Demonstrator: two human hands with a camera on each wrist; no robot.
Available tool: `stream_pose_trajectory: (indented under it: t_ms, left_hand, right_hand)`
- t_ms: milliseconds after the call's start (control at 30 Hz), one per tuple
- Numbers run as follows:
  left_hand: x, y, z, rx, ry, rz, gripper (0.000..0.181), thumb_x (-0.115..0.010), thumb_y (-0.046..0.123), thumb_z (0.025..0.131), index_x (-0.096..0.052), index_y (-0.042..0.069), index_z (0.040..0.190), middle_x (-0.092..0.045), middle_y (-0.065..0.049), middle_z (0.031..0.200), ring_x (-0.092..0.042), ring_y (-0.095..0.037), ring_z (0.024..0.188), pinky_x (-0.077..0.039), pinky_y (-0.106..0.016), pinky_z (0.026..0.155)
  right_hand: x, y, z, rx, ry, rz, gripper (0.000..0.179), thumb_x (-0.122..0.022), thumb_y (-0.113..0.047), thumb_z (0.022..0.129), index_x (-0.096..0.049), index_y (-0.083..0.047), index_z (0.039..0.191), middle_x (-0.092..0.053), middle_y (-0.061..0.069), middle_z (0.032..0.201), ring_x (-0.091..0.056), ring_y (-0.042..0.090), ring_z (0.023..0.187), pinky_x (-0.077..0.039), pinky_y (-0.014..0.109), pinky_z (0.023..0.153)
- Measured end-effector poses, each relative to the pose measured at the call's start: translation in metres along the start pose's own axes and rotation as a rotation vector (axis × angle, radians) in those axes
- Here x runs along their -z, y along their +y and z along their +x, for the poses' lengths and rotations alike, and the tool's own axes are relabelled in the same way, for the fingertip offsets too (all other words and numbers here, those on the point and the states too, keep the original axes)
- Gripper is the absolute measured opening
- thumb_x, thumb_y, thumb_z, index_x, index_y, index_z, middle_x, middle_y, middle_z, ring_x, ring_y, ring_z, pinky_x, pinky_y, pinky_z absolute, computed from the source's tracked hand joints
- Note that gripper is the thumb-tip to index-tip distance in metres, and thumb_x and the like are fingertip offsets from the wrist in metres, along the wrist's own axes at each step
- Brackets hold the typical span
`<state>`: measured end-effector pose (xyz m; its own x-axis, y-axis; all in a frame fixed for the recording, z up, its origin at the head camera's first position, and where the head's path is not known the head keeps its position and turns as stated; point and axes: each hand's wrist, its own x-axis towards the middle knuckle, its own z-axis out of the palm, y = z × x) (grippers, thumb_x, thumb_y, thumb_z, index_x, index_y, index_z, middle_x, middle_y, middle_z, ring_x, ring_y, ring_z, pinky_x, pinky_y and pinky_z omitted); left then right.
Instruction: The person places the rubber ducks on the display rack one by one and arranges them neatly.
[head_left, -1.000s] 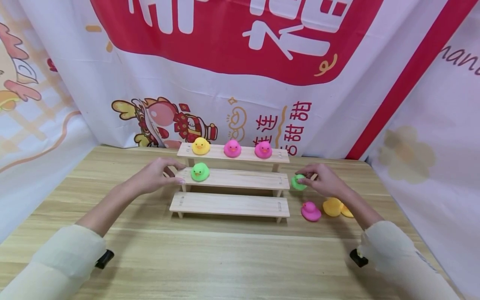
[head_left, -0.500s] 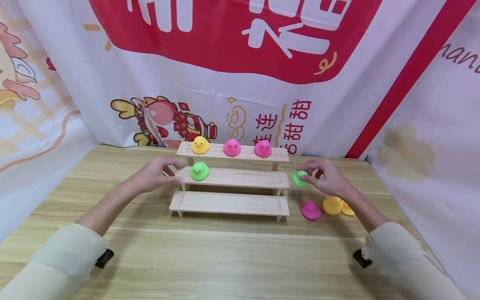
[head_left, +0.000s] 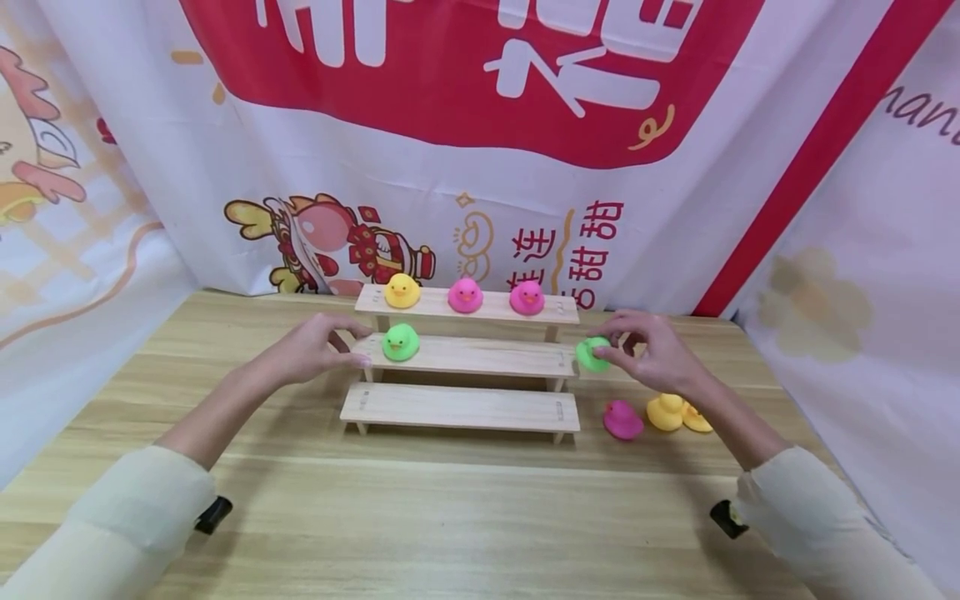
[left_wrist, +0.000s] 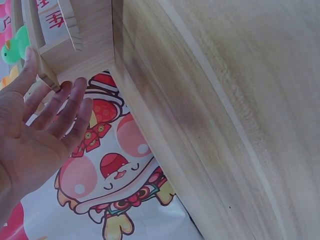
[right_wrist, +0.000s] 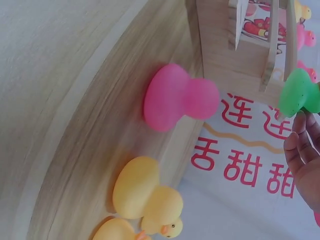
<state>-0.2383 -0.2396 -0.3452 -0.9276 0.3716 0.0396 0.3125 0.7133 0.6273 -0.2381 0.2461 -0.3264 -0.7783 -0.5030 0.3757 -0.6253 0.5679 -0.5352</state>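
A three-step wooden display stand stands on the table. My left hand holds the left end of its middle step, thumb at the front edge and fingers behind, as the left wrist view also shows. A green rubber duck sits on that step near the left hand. Off the step's right end, my right hand pinches another green rubber duck between thumb and fingers. On the top step are a yellow duck and two pink ducks.
Right of the stand, a pink duck and two yellow ducks lie on the wooden table. A printed cloth hangs close behind the stand. The bottom step juts out in front.
My right hand has lifted the green duck slightly and brought it a little left, up to the right end of the middle step. The left hand has stayed put.
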Motion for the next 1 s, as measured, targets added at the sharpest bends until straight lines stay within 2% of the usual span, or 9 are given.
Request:
stream_pose_trajectory:
  t_ms: [267,400,1000]
  left_hand:
    - [-0.001,0.001,-0.001,-0.002,-0.004,-0.005,0.047,-0.083,0.020,0.091,-0.068,-0.006,0.128,-0.069,-0.024,0.124,-0.071,-0.029,0.093,-0.062,-0.041,0.079]
    - [-0.001,0.003,-0.002,-0.008,-0.003,-0.010,0.048,-0.082,0.020,0.091,-0.068,-0.007,0.128,-0.069,-0.025,0.126,-0.072,-0.029,0.094,-0.062,-0.043,0.080]
    - [0.000,0.002,-0.002,-0.023,-0.001,0.000,0.047,-0.082,0.020,0.091,-0.068,-0.007,0.127,-0.069,-0.025,0.126,-0.071,-0.031,0.096,-0.061,-0.045,0.082]
  right_hand:
    - [-0.006,-0.008,0.005,0.036,-0.022,0.021,0.017,-0.078,-0.010,0.091,-0.081,-0.008,0.108,-0.060,-0.004,0.083,-0.054,0.015,0.074,-0.051,0.025,0.063]
    - [-0.011,-0.011,0.008,0.063,-0.034,0.025,0.018,-0.080,-0.010,0.090,-0.080,-0.008,0.108,-0.063,-0.003,0.085,-0.055,0.016,0.073,-0.052,0.027,0.062]
    - [-0.032,-0.026,0.025,0.076,-0.106,0.083,0.020,-0.082,-0.011,0.090,-0.079,-0.007,0.109,-0.069,-0.003,0.089,-0.059,0.014,0.076,-0.055,0.026,0.064]
